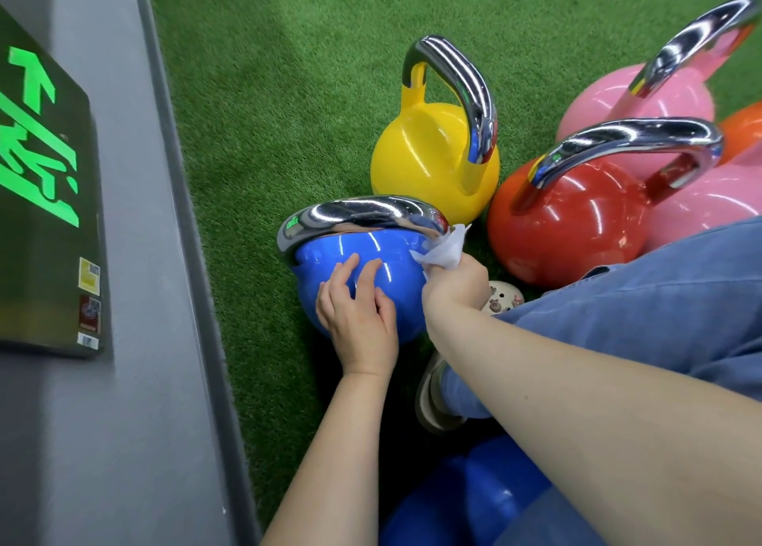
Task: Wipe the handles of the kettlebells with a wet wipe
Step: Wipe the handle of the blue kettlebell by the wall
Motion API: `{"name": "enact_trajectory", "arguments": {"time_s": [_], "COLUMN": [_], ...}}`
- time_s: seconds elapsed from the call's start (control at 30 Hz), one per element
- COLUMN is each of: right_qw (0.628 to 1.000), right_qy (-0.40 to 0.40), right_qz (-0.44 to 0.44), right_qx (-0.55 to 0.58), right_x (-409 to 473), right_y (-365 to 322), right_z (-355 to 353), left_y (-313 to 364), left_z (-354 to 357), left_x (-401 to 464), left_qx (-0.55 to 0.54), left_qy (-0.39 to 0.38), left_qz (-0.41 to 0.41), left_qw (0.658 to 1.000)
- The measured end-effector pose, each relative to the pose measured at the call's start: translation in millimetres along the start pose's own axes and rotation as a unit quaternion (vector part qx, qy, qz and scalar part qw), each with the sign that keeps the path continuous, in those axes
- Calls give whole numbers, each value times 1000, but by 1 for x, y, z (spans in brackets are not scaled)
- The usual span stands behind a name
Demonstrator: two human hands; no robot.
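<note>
Head view: my right hand (455, 283) pinches a crumpled white wet wipe (441, 248) against the right end of the chrome handle (358, 215) of the blue kettlebell (371, 273), which stands on green turf (268, 91) beside a grey wall (123, 380). My left hand (358, 318) rests on the blue body with loosely spread fingers, gripping nothing. Yellow (433, 157), red (569, 223) and pink (643, 104) kettlebells stand close behind. A green exit sign (41, 166) on the wall shows an arrow and running figure; its stickers are unreadable.

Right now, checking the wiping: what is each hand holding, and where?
Right hand grips the bunched wet wipe by its lower end. Left hand holds nothing; it rests on the blue kettlebell.
</note>
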State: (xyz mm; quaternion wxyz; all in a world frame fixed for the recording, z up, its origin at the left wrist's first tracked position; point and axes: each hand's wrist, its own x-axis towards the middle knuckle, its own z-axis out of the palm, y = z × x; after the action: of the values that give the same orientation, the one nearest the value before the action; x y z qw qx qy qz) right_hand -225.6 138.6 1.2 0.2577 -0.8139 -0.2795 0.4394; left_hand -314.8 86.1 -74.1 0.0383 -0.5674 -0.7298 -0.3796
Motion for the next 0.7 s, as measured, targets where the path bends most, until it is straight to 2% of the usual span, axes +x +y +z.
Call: {"name": "enact_trajectory", "arguments": {"time_s": [0.17, 0.27, 0.4, 0.53, 0.7], "right_qw": [996, 986, 964, 966, 977], "right_qy": [-73, -132, -221, -220, -163], "right_qz": [-49, -25, -23, -58, -130], "right_qx": [25, 102, 147, 122, 42], "right_x": [7, 13, 16, 20, 20], "right_y": [-2, -3, -6, -3, 0], "right_z": [1, -5, -17, -18, -12], "left_y": [0, 0, 0, 1, 0], "left_z": [0, 0, -1, -1, -3], "left_x": [-1, 0, 0, 0, 0], "left_qx": [-3, -2, 0, -3, -3], "left_qy": [-4, -9, -9, -11, -10], "left_qz": [-5, -5, -3, -5, -4], "left_qw": [1000, 1000, 1000, 1000, 1000]}}
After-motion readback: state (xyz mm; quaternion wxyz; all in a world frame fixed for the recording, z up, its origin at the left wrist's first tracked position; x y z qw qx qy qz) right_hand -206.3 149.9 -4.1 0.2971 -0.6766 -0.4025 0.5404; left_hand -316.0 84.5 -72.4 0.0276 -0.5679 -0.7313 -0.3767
